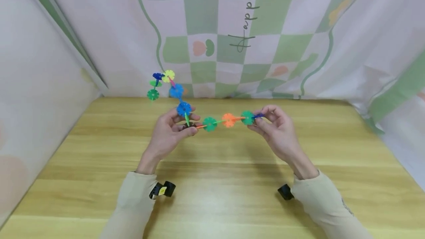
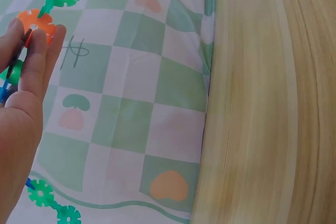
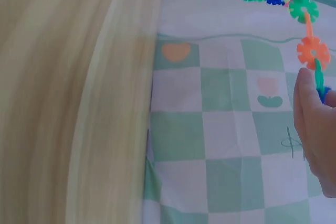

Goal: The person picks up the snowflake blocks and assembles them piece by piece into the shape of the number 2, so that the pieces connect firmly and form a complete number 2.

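A chain of interlocking plastic snowflake discs hangs in the air above the table, bent near its middle. My left hand [image 1: 163, 135] pinches a dark brown disc [image 1: 189, 125] at the bend, thumb in front. From there a green disc [image 1: 210, 124], an orange disc [image 1: 228, 120] and another green disc [image 1: 247, 117] run rightward. At that end my right hand [image 1: 280, 132] pinches a dark blue disc [image 1: 259, 115], partly hidden by the fingers. Above the left hand rise blue discs [image 1: 184, 109], then a yellow disc [image 1: 168, 76]; the far end droops left to a green disc [image 1: 153, 94].
Below both hands lies a wooden table [image 1: 212, 194]. A checkered curtain [image 1: 232, 47] hangs along its back edge, with pale fabric at both sides. Black wrist cameras [image 1: 169, 189] stick out inward from the sleeves.
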A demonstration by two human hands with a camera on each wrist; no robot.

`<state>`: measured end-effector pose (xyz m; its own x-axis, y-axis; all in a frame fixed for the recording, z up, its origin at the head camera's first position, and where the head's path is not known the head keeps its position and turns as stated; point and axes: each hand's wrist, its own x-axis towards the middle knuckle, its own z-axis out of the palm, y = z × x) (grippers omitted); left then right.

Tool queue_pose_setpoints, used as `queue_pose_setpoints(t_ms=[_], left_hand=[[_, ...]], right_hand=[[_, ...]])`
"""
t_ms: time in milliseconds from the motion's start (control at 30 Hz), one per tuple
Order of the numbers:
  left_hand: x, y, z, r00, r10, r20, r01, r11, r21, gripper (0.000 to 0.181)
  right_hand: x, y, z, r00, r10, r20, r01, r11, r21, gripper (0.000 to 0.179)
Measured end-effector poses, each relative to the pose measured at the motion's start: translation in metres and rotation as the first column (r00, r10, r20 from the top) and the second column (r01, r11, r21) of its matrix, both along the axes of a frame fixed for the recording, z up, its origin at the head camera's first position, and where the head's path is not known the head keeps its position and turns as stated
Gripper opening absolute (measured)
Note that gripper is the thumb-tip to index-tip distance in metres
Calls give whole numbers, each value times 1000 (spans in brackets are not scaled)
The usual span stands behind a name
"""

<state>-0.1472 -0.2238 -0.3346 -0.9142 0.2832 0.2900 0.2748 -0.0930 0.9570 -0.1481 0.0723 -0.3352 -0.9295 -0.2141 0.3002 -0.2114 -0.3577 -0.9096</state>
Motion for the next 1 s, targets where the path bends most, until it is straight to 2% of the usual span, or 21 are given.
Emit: queue_pose_setpoints(t_ms=[100, 200, 333, 433, 500, 633, 700, 833, 1000], left_hand=[[-1, 2, -2, 1000, -18, 13, 18, 1000, 13, 48], [0, 3, -3, 999, -38, 25, 38, 999, 10, 51], [1, 3, 0, 997, -67, 43, 67, 998, 12, 73], [2, 2, 2, 996, -82, 44, 82, 997, 10, 94], [3, 1, 3, 995, -88, 49, 87, 996, 12, 101], [3, 1, 3, 991, -116, 60, 114, 993, 34, 101], [2, 1, 3, 989, -130, 69, 128, 991, 43, 97], [2, 1, 2, 986, -146, 77, 143, 989, 46, 93], [1, 2, 0, 987, -151, 52, 149, 988, 46, 96]], right_hand=[[2, 0, -1, 999, 44, 22, -44, 999, -13, 19], [3, -1, -2, 998, 52, 22, -53, 998, 31, 30], [2, -1, -3, 999, 8, 39, -14, 986, 165, 33], [2, -1, -3, 998, -39, 56, 22, 962, 271, 28], [1, -2, -2, 996, -67, 53, 45, 940, 338, 27], [1, -1, -2, 994, -95, 57, 62, 900, 431, 28], [2, -2, -2, 993, -100, 68, 58, 889, 454, 29], [4, -3, -4, 990, -91, 104, 33, 887, 460, 31], [7, -2, -8, 990, -79, 115, 17, 885, 466, 34]])
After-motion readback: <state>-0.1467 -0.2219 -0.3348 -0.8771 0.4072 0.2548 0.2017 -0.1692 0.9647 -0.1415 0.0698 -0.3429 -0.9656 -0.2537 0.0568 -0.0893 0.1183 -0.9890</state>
